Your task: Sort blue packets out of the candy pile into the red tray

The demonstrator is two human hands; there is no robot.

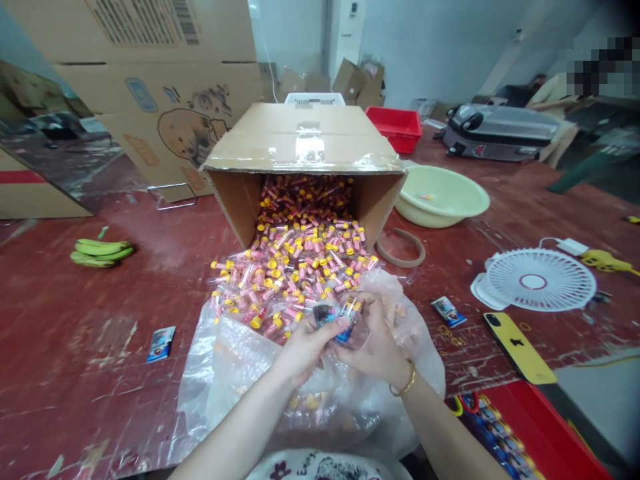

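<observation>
- Printed white shirt (327, 467) at the bottom edge, with a forearm reaching forward on either side.
- Left hand (305, 343): mostly closed, thumb pressed on a small blue packet (343, 333).
- Right hand (377, 343), a gold bracelet (404, 379) at its wrist: fingers curled in around a clear tube with a yellow top (351, 305), against the packet. Exactly which fingertips touch which piece is hard to tell.
- Both held pieces sit between the hands, above a translucent plastic bag (240, 380) spread on the red worktop (115, 320).
- Beyond them, pink tubes with yellow caps (300, 267) spill from a cardboard box (310, 140) lying on its side.
- Left of the bag lies a blue sachet (161, 344); farther off, green bananas (102, 253).
- On the right: another sachet (449, 311), a yellow phone (520, 348), a white fan (537, 280) and a pale green basin (443, 195).
</observation>
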